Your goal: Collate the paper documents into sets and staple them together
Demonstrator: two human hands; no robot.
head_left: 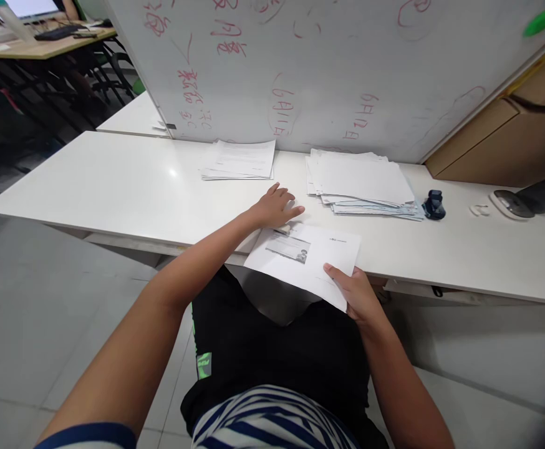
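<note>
My right hand [359, 292] grips the lower right corner of a printed paper sheet [319, 268], thumb on top and fingers beneath. That sheet bears a grey printed picture and a little text, and it tilts over the desk's front edge. Just beyond its upper left side, my left hand [277, 207] hovers over or rests on the desk, fingers spread, with nothing seen in them. A small pale item [282, 229] shows under the left wrist, too hidden to name. Farther back lie a thin paper stack [239, 159] on the left and a thicker one [356, 178] on the right.
Behind the white desk [113, 181] stands a whiteboard [328, 68] with red writing. Toward the right are a small dark blue object [434, 206], a rounded white-and-grey object [511, 204] and cardboard boxes [501, 140]. Another desk [48, 47] stands at upper left.
</note>
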